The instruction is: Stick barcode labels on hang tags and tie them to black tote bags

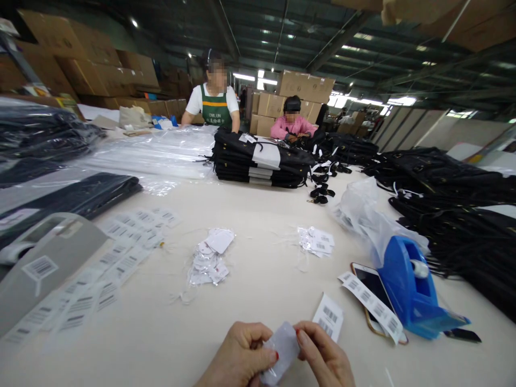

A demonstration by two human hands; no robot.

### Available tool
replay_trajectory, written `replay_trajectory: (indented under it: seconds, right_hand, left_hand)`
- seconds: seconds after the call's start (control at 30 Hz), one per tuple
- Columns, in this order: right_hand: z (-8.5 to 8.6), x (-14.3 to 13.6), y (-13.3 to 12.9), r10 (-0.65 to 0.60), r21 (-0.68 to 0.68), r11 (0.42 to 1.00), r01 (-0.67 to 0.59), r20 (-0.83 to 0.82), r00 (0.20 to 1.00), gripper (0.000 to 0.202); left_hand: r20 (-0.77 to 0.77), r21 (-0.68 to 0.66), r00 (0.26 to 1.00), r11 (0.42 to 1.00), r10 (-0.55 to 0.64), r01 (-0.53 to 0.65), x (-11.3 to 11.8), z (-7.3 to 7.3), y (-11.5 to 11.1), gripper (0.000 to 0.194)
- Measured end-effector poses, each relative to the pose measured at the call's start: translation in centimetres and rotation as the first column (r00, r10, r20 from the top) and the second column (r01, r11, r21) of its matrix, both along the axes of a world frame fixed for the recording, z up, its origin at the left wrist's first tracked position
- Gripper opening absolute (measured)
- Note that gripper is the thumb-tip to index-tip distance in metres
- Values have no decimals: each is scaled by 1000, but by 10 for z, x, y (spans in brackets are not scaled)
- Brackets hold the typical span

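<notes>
Tag (285,344) is held left of the blue dispenser (403,295). The grip of your left hand (242,357) holds its face; that of your right hand (328,357) pinches its edge. Two-handed handling appears underway; adjustment calls for light fingertip pressure.

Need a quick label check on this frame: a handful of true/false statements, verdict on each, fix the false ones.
1. The left hand and right hand both hold one small white tag. True.
2. The blue tape dispenser is left of both loose tag piles. False: the blue tape dispenser is right of both piles.
3. A strip of barcode labels lies across the phone. True.
4. The person in the green apron has pink sleeves. False: that person's sleeves are white; pink is on the other person.
5. The stack of black goods sits beyond both loose tag piles. True.
</notes>
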State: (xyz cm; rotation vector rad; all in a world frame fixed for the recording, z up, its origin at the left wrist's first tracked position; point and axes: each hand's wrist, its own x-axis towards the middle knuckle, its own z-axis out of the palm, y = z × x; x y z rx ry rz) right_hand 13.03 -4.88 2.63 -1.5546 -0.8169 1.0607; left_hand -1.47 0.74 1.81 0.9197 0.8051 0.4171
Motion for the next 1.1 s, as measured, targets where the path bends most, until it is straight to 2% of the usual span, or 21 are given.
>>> replay_trajectory:
  seconds: [0.07,0.17,0.3,0.4,0.5,0.63,0.83,0.93,1.03,1.1]
  right_hand:
    - [3,2,2,41,-8,999,-40,84,996,32]
    - [0,0,5,97,-50,994,-93,99,990,34]
    - [-13,-6,6,50,-99,994,-43,74,996,37]
    - [-25,-12,7,-2,-142,990,3,9,1000,39]
    - [-34,-18,7,-13,-183,983,10,-16,1000,41]
    - [-37,-24,6,-4,-198,980,14,51,999,39]
    - [-37,-24,6,-3,-198,980,31,139,990,38]
    - [-38,-24,7,8,-204,979,24,155,988,36]
    - [-36,-25,8,6,-185,982,37,225,974,33]
    - [-35,-26,8,2,-171,984,47,275,961,32]
  left_hand:
    - [-83,-2,996,999,-33,33,-4,1,2,31]
    - [-193,-7,979,998,-66,66,-12,2,7,20]
    - [-282,-24,959,999,-36,30,-27,2,16,16]
    - [-363,-8,931,999,-46,46,-39,2,23,14]
    - [-470,51,881,994,-60,95,-48,3,30,10]
    - [-612,104,786,977,-87,188,-56,6,40,9]
    - [-699,110,698,940,-157,323,-62,13,51,7]
    - [-800,167,580,871,-155,462,-62,16,56,9]
    - [-906,284,422,702,-26,653,-61,20,56,8]
    - [-936,309,348,609,58,731,-59,23,51,8]
